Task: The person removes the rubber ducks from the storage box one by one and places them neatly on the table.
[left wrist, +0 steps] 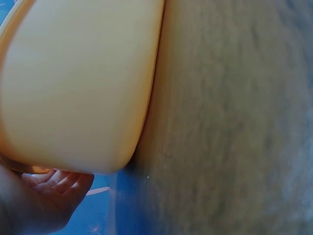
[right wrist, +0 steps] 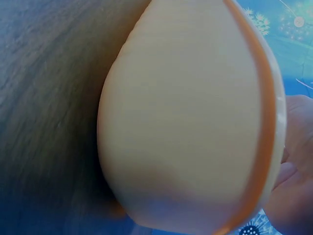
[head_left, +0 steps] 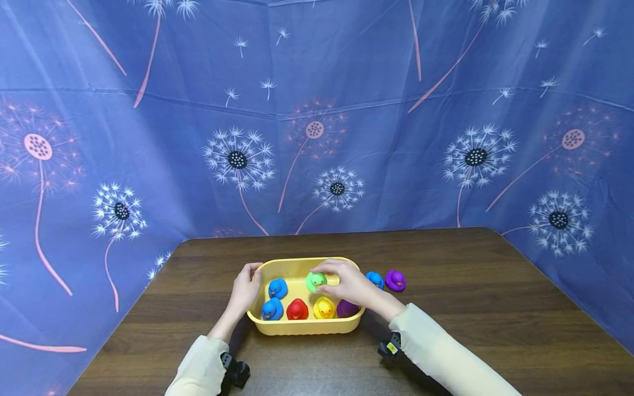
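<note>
Centrally, one yellow tub [head_left: 307, 328], oblong with rounded corners and a flared rim, smooth and plastic-looking, on a dark brown surface [head_left: 475, 308] with streaked wood grain. Inside, right of middle: one green duck [head_left: 315, 282], pinched between the thumb and fingers of the right hand [head_left: 353, 283]; whether it touches the tub's floor cannot be told. At the tub's left end: the left hand [head_left: 245, 290], its fingers close together and curled about the rim. Also within, all rounded and toy-like: an upper blue duck [head_left: 278, 287] near the left end; a lower blue duck [head_left: 272, 309] just in front of it; along the front wall, a red duck [head_left: 297, 309], a yellow duck [head_left: 324, 308] and a dark purple duck [head_left: 348, 309], the last partly covered by the right hand, which also hides part of the tub's right rim. Outside, just beyond the right end: an outer blue duck [head_left: 375, 279], partly hidden by the same hand, and beside it a bright purple duck [head_left: 395, 280]. Both wrist views: tub wall, pale and smooth, blocking sight of the contents. Cream sleeves [head_left: 446, 349], soft cloth; black wrist cameras [head_left: 389, 346] below them. Behind: a creased blue cloth [head_left: 396, 143] printed with white and pink dandelions.
</note>
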A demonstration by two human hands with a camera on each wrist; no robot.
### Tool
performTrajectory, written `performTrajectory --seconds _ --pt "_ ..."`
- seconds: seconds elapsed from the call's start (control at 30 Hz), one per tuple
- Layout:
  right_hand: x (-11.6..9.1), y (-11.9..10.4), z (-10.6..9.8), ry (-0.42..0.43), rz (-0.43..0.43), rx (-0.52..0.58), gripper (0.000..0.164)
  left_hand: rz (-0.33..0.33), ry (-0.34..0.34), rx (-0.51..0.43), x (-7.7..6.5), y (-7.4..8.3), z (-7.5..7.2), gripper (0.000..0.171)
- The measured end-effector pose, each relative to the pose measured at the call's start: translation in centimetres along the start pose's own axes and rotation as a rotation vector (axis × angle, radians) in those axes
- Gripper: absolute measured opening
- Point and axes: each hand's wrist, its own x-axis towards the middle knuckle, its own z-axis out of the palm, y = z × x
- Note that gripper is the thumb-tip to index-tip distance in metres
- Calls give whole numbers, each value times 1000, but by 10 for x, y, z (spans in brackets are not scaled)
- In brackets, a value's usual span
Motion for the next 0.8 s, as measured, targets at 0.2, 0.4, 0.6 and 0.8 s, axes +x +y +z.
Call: performTrajectory --seconds 0.2,0.4,0.6,0.8 --pt "-6 3 -6 17 15 11 36 -8 0 -8 -1 1 -1 26" --pt "-10 8 -14 29 9 24 33 -4 2 -4 -1 2 -1 27" --pt "-14 14 -24 39 0 1 33 -5 5 -8 -2 2 -1 26" --pt "-21 19 -35 30 33 -12 33 -7 1 -4 0 1 -1 25"
